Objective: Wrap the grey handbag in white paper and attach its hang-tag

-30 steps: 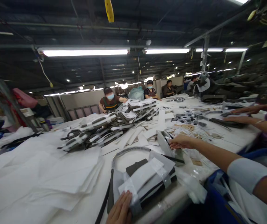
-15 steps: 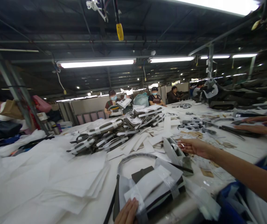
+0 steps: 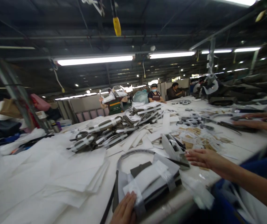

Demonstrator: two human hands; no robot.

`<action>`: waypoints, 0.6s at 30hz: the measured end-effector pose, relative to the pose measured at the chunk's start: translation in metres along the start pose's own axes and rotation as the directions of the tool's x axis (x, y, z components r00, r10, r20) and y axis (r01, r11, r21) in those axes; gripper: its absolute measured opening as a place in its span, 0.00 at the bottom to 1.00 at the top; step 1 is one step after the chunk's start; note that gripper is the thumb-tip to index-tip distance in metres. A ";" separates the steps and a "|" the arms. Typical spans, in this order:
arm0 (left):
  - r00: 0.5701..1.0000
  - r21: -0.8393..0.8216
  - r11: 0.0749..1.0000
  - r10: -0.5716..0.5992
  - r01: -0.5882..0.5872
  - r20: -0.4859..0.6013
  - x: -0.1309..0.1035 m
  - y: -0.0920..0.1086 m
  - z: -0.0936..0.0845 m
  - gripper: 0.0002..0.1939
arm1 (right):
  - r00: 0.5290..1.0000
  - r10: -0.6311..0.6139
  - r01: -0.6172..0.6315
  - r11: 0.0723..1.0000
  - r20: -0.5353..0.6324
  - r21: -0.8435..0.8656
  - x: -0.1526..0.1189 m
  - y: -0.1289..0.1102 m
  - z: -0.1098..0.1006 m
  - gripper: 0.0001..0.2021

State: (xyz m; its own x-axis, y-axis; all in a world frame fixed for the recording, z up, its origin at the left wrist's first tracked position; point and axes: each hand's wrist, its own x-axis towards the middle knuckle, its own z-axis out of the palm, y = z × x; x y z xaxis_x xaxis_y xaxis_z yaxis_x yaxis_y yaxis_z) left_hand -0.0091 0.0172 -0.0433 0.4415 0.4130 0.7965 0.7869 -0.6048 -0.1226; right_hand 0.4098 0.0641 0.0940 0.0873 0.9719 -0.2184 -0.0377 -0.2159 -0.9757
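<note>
Although blur hides whether the right hand (image 3: 207, 159) pinches anything, the tape dispenser (image 3: 167, 147) lies just left of its grip; the left hand (image 3: 124, 209), fingers laid flat, touches the near end of the wrapped bag (image 3: 147, 180), slanting away rightward.

The person's right hand (image 3: 200, 157) has drawn off the tape dispenser (image 3: 169, 146), towards the near edge of the table (image 3: 245, 144). Over at the far edge, the co-worker in the green apron (image 3: 115, 107), bent over the pile a second ago, now lifts a white-wrapped piece (image 3: 108, 98) to head height.
</note>
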 end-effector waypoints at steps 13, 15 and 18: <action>0.986 -0.041 0.990 -0.128 0.133 0.109 0.009 0.012 -0.021 0.23 | 1.000 0.002 -0.002 0.999 -0.017 0.033 -0.011 -0.004 0.010 0.07; 0.986 -0.050 0.989 -0.130 0.136 0.104 0.009 0.012 -0.022 0.24 | 0.998 -0.016 0.017 1.000 -0.060 0.026 -0.011 -0.001 0.009 0.05; 0.985 -0.070 0.988 -0.132 0.140 0.109 0.009 0.012 -0.022 0.25 | 0.992 -0.039 0.043 0.999 -0.118 0.025 -0.015 0.003 0.008 0.07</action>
State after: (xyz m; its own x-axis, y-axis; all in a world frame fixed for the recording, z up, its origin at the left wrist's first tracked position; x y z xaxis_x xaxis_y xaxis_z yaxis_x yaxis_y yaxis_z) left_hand -0.0051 -0.0012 -0.0243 0.3782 0.5605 0.7368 0.8086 -0.5875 0.0319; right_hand 0.4004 0.0497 0.0942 0.2051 0.9620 -0.1804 -0.0593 -0.1717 -0.9834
